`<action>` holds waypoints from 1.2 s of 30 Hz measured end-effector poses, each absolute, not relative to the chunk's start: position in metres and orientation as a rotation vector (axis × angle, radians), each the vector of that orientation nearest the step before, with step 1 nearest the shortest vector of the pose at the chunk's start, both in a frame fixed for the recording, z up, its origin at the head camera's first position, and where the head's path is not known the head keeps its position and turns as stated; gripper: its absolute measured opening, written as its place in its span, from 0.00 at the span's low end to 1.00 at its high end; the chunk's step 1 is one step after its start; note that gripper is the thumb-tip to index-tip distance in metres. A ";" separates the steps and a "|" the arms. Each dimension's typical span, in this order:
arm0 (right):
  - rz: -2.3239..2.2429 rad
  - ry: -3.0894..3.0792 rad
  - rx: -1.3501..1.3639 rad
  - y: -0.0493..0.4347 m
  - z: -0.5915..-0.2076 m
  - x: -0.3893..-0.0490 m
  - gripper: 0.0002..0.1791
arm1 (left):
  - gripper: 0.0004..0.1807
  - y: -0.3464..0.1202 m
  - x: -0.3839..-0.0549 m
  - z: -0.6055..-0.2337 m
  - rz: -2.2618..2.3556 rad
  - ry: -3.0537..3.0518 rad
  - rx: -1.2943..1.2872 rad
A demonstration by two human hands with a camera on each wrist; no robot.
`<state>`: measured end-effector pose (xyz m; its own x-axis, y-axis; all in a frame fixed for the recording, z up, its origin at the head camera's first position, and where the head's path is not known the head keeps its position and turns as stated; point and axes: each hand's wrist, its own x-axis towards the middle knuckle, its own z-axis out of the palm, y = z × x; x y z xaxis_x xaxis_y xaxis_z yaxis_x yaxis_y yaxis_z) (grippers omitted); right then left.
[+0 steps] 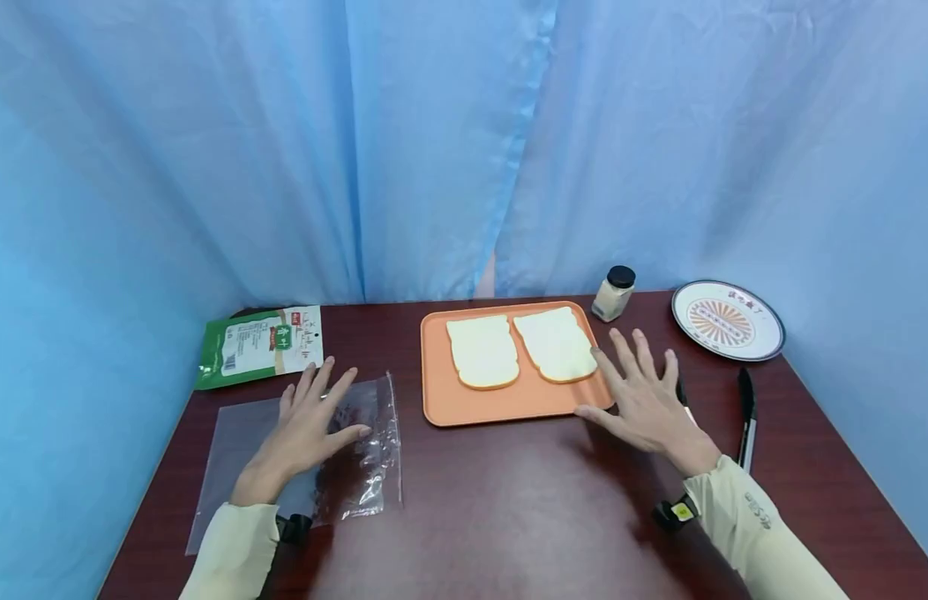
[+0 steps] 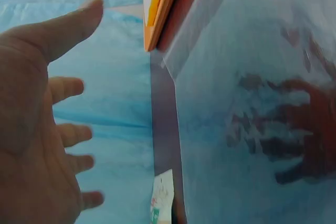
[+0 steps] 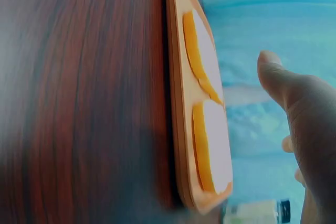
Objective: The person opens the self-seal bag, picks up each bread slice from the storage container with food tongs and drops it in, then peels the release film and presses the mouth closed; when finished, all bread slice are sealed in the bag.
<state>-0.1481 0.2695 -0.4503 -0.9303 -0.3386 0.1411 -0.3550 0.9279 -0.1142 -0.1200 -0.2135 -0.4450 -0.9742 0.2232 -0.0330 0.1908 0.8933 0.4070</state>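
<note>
With fingers spread, my left hand (image 1: 302,435) hovers over a clear plastic bag (image 1: 242,442) at the left of the table; its reflection shows on the film in the left wrist view. My right hand (image 1: 647,406), fingers also spread, hovers by the right front corner of an orange tray (image 1: 464,408). Both hands hold nothing. Side by side on the tray lie two bread slices, the left slice (image 1: 484,352) and the right slice (image 1: 556,343). In the right wrist view their brown-yellow crusts face the camera. Part of a dark-and-silver utensil (image 1: 685,400) is hidden behind my right hand.
A green and white packet (image 1: 257,346) lies at the back left. Behind the tray's right corner stands a small jar (image 1: 614,293) with a black lid. A patterned plate (image 1: 729,321) sits at the back right, above black-and-silver tongs (image 1: 747,421). Blue curtains (image 1: 434,150) enclose the table.
</note>
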 end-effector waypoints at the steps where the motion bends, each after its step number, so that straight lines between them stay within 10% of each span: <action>1: 0.215 -2.966 0.550 0.265 -0.451 -0.149 0.51 | 0.48 -0.215 -0.120 -0.446 0.643 2.977 0.338; 36: 0.266 -2.956 1.157 0.065 -0.481 -0.141 0.44 | 0.38 -0.219 -0.114 -0.476 0.690 3.029 0.503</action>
